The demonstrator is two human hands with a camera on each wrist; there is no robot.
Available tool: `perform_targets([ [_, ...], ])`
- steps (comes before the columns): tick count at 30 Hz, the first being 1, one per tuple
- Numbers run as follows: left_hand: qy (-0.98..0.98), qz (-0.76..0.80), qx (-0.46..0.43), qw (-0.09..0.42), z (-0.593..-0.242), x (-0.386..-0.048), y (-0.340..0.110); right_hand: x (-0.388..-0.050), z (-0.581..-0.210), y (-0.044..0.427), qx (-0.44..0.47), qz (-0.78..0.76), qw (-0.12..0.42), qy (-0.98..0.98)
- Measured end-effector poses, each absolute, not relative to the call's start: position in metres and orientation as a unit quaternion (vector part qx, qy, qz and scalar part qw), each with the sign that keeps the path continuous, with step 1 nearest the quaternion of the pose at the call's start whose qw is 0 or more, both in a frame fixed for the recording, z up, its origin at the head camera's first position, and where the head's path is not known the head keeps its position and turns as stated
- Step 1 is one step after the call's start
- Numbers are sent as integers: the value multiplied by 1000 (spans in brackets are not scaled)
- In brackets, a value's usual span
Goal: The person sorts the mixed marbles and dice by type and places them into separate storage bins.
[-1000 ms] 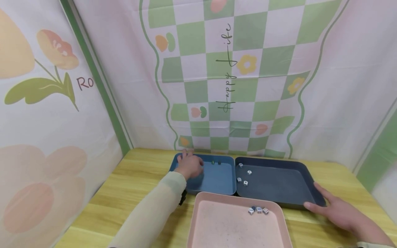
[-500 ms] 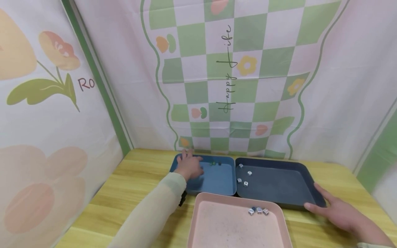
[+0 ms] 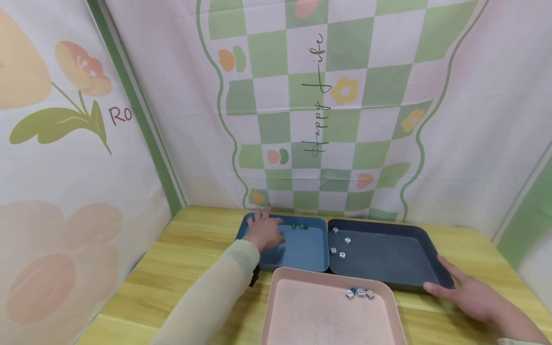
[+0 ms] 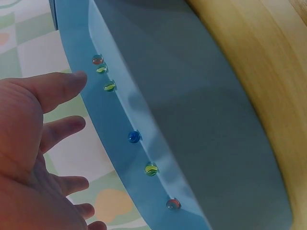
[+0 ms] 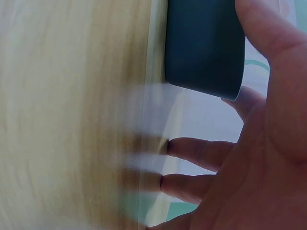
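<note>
Fingers spread, my left hand [image 3: 264, 232] hovers over the left part of the blue tray [image 3: 302, 254] and holds nothing. Several glass marbles lie along that tray's far side; in the left wrist view a blue marble [image 4: 134, 137] and a yellow-green marble [image 4: 151, 169] show clearly. My right hand [image 3: 472, 292] touches the near right corner of the dark navy tray [image 3: 388, 254], its thumb and index finger on either side of the corner. The other fingers of that hand extend free beside the tray in the right wrist view. White dice [image 3: 342, 255] sit at the navy tray's left end.
A pink tray [image 3: 319, 311] stands in front of the two blue ones. White dice [image 3: 360, 293] and a small dark blue ball [image 3: 353, 290] lie near its far right corner. Behind the wooden table [image 3: 151, 268] hangs a patterned curtain [image 3: 310, 110].
Green marbles at the blue tray's far side have shifted to the right, closer to the dark one. Both hands stay nearly in place.
</note>
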State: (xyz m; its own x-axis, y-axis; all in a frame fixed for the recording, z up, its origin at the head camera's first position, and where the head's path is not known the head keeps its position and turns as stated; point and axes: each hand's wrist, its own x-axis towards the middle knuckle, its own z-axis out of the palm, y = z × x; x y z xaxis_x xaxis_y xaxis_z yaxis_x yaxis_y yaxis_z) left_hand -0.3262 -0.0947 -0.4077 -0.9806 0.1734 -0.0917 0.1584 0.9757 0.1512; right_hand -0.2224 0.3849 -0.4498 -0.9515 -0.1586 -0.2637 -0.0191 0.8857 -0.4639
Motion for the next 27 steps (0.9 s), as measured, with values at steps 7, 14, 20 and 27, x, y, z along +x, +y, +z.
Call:
perform_targets([
  [7, 987, 94, 117, 51, -403, -322, -88, -225, -453, 388, -44, -231, 148, 961],
  [14, 974, 113, 194, 38, -393, -308, -60, -225, -454, 389, -44, -232, 146, 961],
  [20, 954, 60, 294, 22, -385, -289, -33, -225, -454, 387, -41, -238, 151, 959],
  [27, 919, 25, 393, 25, -378, -270, -14, -225, -453, 388, -42, -236, 150, 959],
])
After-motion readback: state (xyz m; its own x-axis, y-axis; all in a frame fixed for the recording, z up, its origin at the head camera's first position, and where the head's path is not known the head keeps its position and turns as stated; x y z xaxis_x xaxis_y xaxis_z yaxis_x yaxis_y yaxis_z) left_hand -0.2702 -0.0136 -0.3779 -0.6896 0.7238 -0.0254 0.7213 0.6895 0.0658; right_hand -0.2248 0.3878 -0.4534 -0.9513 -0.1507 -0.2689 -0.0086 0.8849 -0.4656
